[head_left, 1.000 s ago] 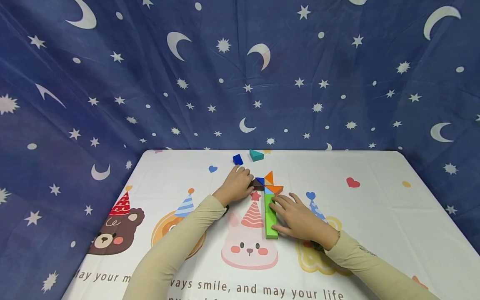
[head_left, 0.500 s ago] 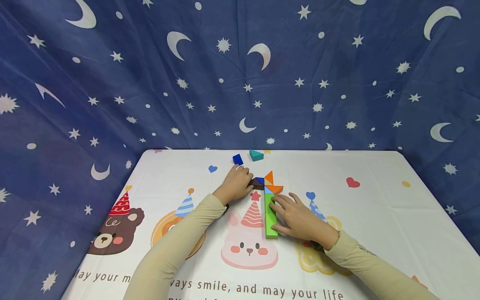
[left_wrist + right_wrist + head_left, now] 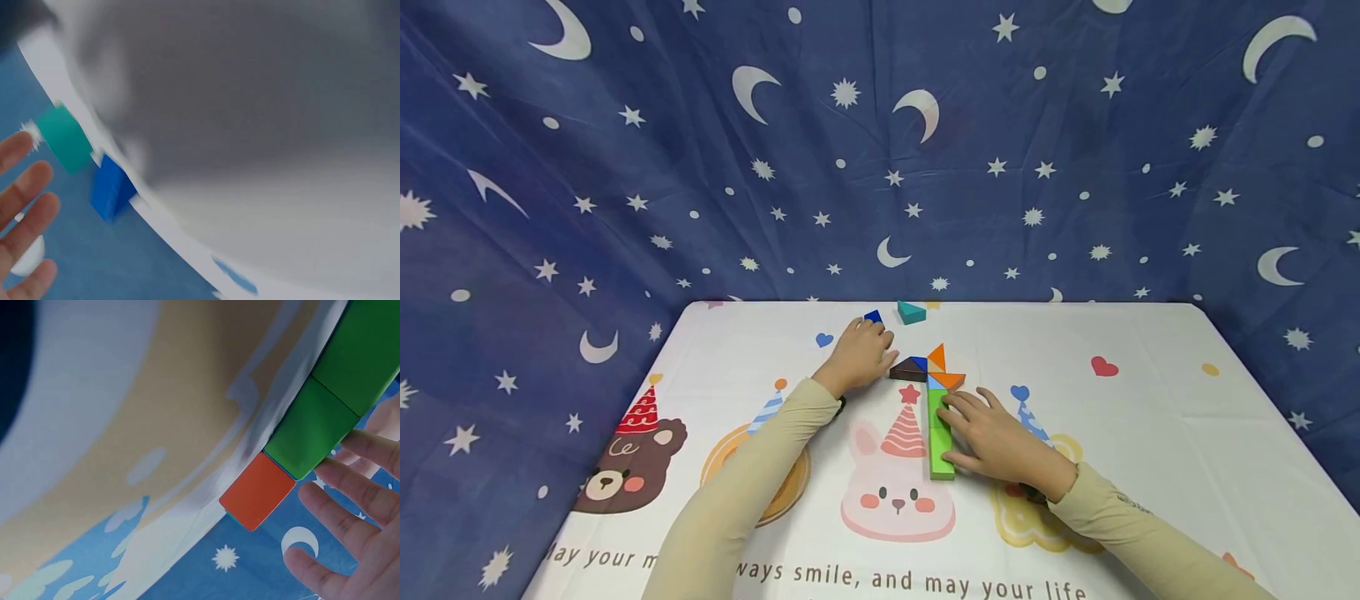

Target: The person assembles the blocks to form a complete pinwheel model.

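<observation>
My left hand hovers over the back of the table with its fingers spread, just short of a loose blue block. The left wrist view shows a gap between those fingers and the blue block. My right hand rests along the right side of two green blocks set end to end, its fairly straight fingertips touching them. At their far end lie a light blue piece, orange triangles, a dark blue triangle and a dark brown triangle, laid together.
A teal block lies near the table's back edge, right of the loose blue block. The white tablecloth is printed with cartoon animals and lettering. A blue curtain with moons and stars hangs behind the table.
My left hand has left the dark brown triangle and moved left and back toward the loose blue block, now partly covering it. The right hand stays by the green blocks.
</observation>
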Available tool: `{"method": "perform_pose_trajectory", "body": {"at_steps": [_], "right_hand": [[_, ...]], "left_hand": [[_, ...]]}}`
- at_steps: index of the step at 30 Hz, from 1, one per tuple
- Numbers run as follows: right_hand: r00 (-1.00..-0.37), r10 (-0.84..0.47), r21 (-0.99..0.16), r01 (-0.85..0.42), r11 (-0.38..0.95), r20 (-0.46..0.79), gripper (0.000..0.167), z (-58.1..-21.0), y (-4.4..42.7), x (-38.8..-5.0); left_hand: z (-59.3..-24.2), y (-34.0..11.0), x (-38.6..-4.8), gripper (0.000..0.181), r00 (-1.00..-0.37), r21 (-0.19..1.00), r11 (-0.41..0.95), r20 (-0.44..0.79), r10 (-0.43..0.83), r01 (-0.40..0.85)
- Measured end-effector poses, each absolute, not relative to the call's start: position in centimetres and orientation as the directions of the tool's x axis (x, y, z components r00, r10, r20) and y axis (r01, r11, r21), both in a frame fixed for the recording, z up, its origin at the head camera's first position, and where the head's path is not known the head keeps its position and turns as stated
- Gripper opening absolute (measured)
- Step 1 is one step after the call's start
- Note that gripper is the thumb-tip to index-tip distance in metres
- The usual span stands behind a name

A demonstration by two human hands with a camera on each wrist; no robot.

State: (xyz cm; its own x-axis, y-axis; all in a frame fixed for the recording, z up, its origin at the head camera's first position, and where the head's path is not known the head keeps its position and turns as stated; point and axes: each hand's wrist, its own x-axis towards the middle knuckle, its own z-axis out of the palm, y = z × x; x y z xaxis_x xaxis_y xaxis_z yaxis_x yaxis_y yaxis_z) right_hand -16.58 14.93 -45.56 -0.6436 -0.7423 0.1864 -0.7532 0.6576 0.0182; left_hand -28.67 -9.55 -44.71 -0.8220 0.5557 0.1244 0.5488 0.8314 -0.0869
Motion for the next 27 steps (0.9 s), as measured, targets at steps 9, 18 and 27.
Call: {"method": "perform_pose_trajectory", "body": {"at_steps": [9, 18, 27], "right_hand": [[-0.637, -0.747, 0.014, -0.759, 0.651, 0.193, 0.062, -45.6, 15.0, -16.6], [-0.637, -0.749, 0.012, -0.760, 0.650, 0.183, 0.062, -45.6, 14.9, -16.5], [-0.655, -0.737, 0.013, -0.746, 0.666, 0.166, 0.062, -45.7, 15.0, -16.6]], "left_hand": [[-44.8, -11.6, -32.7, 0.030, -0.840, -0.149, 0.855, 0.163, 0.517, 0.497], [-45.4, -11.7, -34.3, 0.042, -0.856, -0.202, 0.843, 0.041, 0.515, 0.498], [-45.7, -11.7, -34.9, 0.030, -0.828, -0.291, 0.809, 0.090, 0.554, 0.510]]}}
